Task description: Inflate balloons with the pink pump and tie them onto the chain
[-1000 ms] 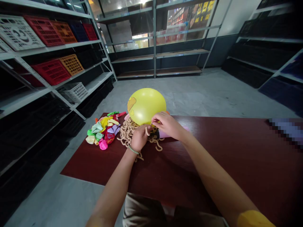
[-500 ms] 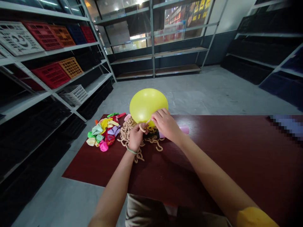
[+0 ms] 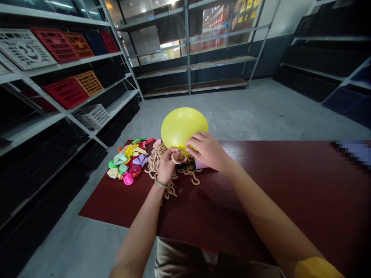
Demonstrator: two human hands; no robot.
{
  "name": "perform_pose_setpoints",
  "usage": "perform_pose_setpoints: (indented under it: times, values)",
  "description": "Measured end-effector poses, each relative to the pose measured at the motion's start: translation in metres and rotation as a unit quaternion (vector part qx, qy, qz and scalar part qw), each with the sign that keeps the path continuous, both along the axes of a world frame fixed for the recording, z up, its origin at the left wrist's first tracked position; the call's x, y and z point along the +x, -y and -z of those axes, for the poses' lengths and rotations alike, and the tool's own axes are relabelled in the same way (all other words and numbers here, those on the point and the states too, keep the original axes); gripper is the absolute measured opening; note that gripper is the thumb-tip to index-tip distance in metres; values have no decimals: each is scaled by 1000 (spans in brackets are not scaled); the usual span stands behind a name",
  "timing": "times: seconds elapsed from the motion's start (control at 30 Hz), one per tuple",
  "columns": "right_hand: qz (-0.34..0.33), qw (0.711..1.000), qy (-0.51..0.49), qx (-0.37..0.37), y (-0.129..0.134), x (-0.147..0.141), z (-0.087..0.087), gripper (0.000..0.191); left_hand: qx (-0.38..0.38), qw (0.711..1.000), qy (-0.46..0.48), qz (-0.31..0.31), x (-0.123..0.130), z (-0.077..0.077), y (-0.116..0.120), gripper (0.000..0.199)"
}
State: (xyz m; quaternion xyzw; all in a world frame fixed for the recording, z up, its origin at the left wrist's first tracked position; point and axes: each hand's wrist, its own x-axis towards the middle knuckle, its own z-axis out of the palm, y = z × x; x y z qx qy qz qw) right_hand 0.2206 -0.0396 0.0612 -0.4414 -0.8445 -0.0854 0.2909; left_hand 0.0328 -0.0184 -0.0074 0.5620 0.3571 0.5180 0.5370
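A blown-up yellow balloon [image 3: 184,125] sits upright over the far edge of the table, just beyond my hands. My left hand [image 3: 167,164] is closed in a pinch at the balloon's lower end, and a beige curled piece [image 3: 174,158] loops out by its thumb. The balloon's neck is mostly hidden by the fingers. My right hand [image 3: 207,150] lies against the balloon's lower right side, fingers bent and thumb apart from them. Below both hands spreads a pile of beige curly pieces [image 3: 156,160]. A pink cylindrical thing with a black end [image 3: 199,164] lies partly under my right hand.
Limp balloons in many colours [image 3: 127,164] are heaped on the left of the dark red table [image 3: 261,200]. A pixelated flat object [image 3: 353,152] lies at the far right. Shelving with crates [image 3: 66,92] stands to the left, and another rack [image 3: 188,73] stands behind.
My right hand's thumb and fingers have parted from their pinch near the balloon's neck, and the hand has shifted slightly right. My left hand keeps its pinch.
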Motion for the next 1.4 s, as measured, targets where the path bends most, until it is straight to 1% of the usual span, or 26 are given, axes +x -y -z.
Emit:
perform_pose_setpoints:
  times: [0.07,0.17,0.27,0.47,0.6,0.7,0.8,0.87,0.93,1.1,1.17,1.3,1.4]
  values:
    - [-1,1000,-9,4,-1,-1,1,19,7,1000,-13,10,0,-2,2,29]
    - [-6,1000,-13,4,-2,-6,4,15,14,999,-36,24,-1,-4,4,31]
    - [-5,1000,-17,4,-2,-8,7,12,21,998,-42,32,-1,-3,6,30]
    - [-9,1000,15,12,-1,-7,10,14,44,996,-43,59,-2,1,7,30]
    - [-3,999,31,35,-3,-8,16,13,58,995,-50,68,-5,1,5,28]
    - [-5,999,28,44,-5,-10,21,11,92,994,-55,22,-6,1,4,27]
    - [-14,999,13,46,-6,-14,25,8,121,989,-68,-57,-6,4,4,27]
    - [-17,999,-10,41,-6,-17,27,6,136,982,-84,-102,-5,6,5,27]
    - [-18,998,-41,35,-5,-21,28,6,145,977,-95,-128,-3,9,5,27]
    - [-9,993,-107,55,-3,-34,34,12,164,973,-54,-151,0,10,5,28]
    - [-23,989,-134,50,-2,-36,32,15,190,966,-42,-171,-1,9,4,26]
    - [-92,975,-202,-17,0,-28,20,9,241,952,-66,-175,-6,13,3,19]
    - [-121,972,-192,-53,1,-20,10,10,264,943,-102,-176,-10,17,4,15]
